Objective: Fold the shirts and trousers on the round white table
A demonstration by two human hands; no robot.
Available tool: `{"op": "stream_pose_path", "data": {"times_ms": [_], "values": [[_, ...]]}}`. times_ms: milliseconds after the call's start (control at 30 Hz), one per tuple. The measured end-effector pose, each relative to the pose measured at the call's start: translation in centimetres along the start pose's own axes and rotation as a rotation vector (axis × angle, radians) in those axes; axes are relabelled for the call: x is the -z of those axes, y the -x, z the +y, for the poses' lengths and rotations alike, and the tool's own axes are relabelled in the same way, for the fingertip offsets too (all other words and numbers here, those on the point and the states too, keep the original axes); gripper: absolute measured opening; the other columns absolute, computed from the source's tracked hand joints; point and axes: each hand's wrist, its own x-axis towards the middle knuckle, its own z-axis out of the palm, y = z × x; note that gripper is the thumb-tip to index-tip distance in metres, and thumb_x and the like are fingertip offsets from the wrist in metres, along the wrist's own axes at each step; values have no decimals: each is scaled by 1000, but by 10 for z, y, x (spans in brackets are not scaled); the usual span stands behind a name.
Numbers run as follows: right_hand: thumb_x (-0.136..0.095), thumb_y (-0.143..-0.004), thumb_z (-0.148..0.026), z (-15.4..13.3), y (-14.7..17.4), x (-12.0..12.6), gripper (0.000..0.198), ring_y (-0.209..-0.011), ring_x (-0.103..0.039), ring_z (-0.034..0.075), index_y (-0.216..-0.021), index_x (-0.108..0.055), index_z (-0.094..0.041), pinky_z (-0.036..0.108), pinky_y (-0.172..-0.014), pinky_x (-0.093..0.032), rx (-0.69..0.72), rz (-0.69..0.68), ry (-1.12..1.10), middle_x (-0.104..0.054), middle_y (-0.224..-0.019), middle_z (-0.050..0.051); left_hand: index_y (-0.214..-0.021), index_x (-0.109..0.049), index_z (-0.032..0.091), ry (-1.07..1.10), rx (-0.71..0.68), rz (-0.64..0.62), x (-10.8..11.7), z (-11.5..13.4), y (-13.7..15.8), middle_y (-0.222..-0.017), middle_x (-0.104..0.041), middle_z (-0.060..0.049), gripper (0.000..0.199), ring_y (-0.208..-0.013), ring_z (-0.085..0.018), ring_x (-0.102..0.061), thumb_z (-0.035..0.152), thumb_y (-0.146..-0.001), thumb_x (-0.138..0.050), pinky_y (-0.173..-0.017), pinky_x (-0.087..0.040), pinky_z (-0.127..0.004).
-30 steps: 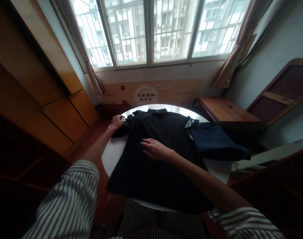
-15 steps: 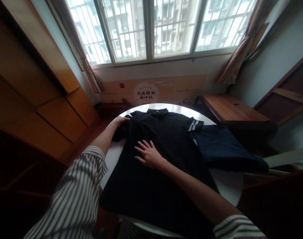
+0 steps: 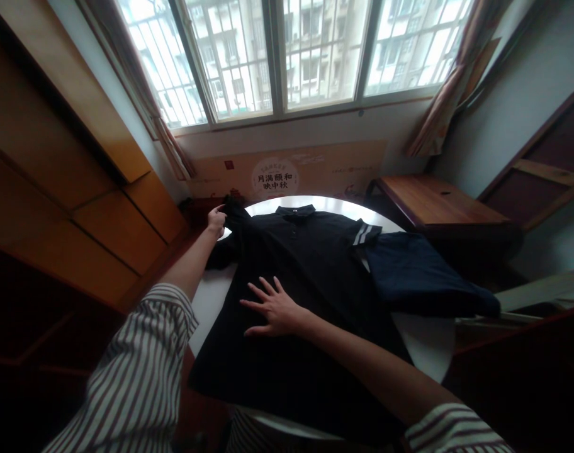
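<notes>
A black polo shirt (image 3: 315, 264) lies spread over a round white table (image 3: 431, 343), its collar at the far side and its hem toward me. My left hand (image 3: 216, 221) is closed on the shirt's left sleeve and lifts it off the table. My right hand (image 3: 275, 308) rests on the middle of the shirt, fingers spread. The other sleeve, with two pale stripes (image 3: 365, 234), lies flat on the right. Beside it is a dark blue folded garment (image 3: 419, 274), which the sleeve's edge meets.
A wooden side table (image 3: 442, 201) stands behind on the right, near a leaning dark panel (image 3: 546, 163). Wooden cabinets (image 3: 112, 239) line the left side. At the back are a barred window (image 3: 315, 50) and a printed banner (image 3: 315, 167) below it.
My left hand has gripped the left sleeve and raised it a little. My right hand has slid slightly toward me and left, with its fingers spread wider.
</notes>
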Motion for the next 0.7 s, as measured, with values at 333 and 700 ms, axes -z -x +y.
{"op": "stream_pose_path", "data": {"times_ms": [333,700], "values": [[-54,-86,-70,-56,17,-15,80,-151,-7,38,-153,-36,-30,68,-115,-2,357,-68,-118,-19,-164,11,-137,-54,20,-319,-624,-254,-16,6,33,-136,-61,-7,68,-131,-20,-53,-2,-74,-49,-117,-35,-35],[-62,-82,-66,-73,21,-34,89,-148,-18,40,-152,-36,-17,64,-116,-15,426,-10,14,-24,-160,23,-150,-37,11,-1134,-849,-740,-31,-40,104,-157,-33,-20,58,-146,-31,-31,40,-100,-42,-118,-28,-50]]}}
